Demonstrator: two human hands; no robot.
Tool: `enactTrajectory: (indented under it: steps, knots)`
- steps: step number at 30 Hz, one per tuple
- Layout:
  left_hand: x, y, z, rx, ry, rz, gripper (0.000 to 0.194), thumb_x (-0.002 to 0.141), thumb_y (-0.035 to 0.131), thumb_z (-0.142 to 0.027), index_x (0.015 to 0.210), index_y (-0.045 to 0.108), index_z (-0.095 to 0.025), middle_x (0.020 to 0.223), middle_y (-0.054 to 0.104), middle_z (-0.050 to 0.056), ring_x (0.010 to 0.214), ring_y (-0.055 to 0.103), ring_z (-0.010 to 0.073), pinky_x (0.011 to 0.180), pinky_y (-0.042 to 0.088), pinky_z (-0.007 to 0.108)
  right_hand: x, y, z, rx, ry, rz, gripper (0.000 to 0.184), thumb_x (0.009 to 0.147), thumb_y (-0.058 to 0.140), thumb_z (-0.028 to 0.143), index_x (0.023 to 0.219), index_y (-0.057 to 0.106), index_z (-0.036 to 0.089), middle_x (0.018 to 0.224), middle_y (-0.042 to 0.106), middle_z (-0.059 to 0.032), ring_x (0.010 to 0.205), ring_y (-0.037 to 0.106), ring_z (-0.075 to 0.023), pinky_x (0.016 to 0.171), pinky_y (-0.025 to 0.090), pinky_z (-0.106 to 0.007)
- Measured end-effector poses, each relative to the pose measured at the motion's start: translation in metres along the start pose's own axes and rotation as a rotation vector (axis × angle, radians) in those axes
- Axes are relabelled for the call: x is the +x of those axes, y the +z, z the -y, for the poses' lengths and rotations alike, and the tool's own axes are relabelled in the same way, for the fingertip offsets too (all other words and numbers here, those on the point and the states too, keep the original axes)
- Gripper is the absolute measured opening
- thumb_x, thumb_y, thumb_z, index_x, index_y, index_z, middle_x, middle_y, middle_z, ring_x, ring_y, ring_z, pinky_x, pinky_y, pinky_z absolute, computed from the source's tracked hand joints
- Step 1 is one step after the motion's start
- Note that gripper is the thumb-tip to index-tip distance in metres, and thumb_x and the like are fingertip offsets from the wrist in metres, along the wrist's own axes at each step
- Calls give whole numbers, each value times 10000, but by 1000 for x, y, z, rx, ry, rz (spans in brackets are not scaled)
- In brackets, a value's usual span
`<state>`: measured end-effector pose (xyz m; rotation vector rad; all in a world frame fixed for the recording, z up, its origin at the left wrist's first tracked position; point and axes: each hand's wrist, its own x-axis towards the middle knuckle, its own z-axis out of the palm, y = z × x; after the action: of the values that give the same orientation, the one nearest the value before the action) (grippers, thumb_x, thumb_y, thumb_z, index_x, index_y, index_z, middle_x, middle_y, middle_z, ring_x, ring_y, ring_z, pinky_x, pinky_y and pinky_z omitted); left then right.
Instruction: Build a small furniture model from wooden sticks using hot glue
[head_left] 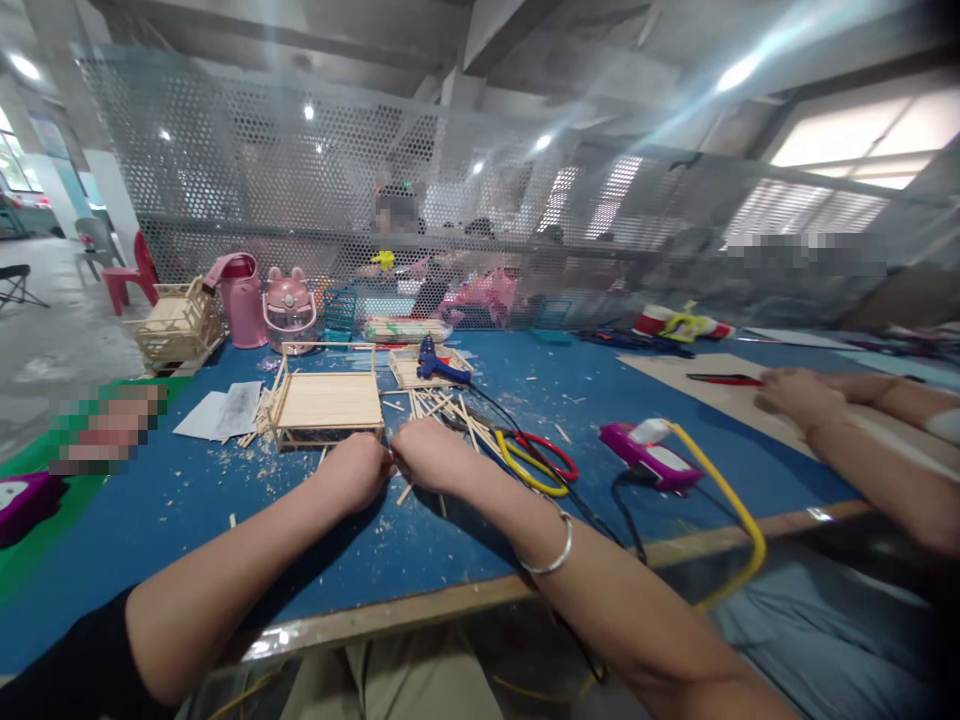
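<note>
My left hand (361, 472) and my right hand (433, 456) meet knuckle to knuckle above the blue table, both with the fingers curled closed. Whatever they pinch between them is hidden or too small to make out. Just behind my left hand stands a small frame of pale wooden sticks (328, 402) with a slatted platform and raised end rails. Loose wooden sticks (444, 407) lie in a pile behind my right hand. Among them are pliers with red and yellow handles (534, 463). A blue glue gun (442, 366) rests on a smaller stick piece (405, 372) farther back.
A purple box (651, 458) with a yellow cord sits to the right. Beyond it, a co-worker's hands (802, 400) are over brown sheeting. At the back left stand a pink flask (244, 305), a pink bottle (289, 312) and stacked stick frames (180, 325). A perforated screen (300, 200) borders the table.
</note>
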<state>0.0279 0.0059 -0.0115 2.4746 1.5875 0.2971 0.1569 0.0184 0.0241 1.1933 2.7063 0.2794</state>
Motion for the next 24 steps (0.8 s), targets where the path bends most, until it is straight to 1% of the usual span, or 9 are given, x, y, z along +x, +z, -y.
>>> enactTrajectory:
  steps: [4, 8, 12, 15, 19, 22, 24]
  knots:
    - [0, 1, 0, 2, -12, 2, 268, 788, 457, -260, 731, 693, -146, 768, 658, 130, 717, 609, 216, 636, 429, 282, 0, 0, 1, 1, -11, 26, 221, 712, 498, 127, 813, 694, 108, 805, 685, -173, 806, 644, -268, 669, 469, -295]
    - [0, 2, 1, 10, 7, 5, 262, 789, 456, -256, 750, 695, -155, 769, 663, 124, 731, 609, 217, 649, 428, 284, 0, 1, 0, 11, 25, 7, 220, 704, 498, 120, 805, 693, 106, 812, 685, -175, 799, 646, -271, 654, 470, -291]
    - [0, 3, 2, 16, -1, 11, 276, 793, 451, -274, 725, 691, -155, 756, 660, 115, 712, 605, 201, 642, 425, 273, -1, 0, 0, 32, 27, 39, 215, 691, 508, 118, 800, 694, 107, 807, 688, -172, 801, 647, -269, 644, 468, -285]
    - [1, 3, 2, 38, 5, 7, 268, 790, 450, -266, 726, 689, -161, 768, 657, 111, 718, 602, 200, 636, 421, 272, -3, -2, 0, 38, 53, 26, 222, 700, 491, 105, 793, 693, 106, 811, 688, -170, 804, 646, -260, 643, 459, -278]
    - [1, 3, 2, 51, 7, -1, 268, 792, 453, -272, 721, 691, -172, 764, 654, 102, 709, 601, 198, 611, 412, 266, -1, 1, -1, 57, 29, 25, 212, 690, 495, 106, 765, 694, 106, 776, 687, -166, 773, 644, -251, 616, 437, -266]
    - [-1, 3, 1, 53, 20, -14, 264, 797, 451, -258, 739, 694, -171, 765, 653, 100, 704, 601, 195, 606, 405, 262, 1, 4, -7, 107, 55, -21, 206, 684, 490, 101, 728, 692, 104, 744, 682, -154, 742, 634, -227, 596, 409, -251]
    - [-3, 3, 2, 35, 26, -42, 248, 797, 466, -258, 758, 695, -172, 789, 652, 99, 714, 598, 192, 609, 399, 258, 1, 5, -16, 210, 40, -70, 201, 690, 490, 106, 720, 689, 112, 722, 678, -122, 707, 615, -193, 587, 390, -237]
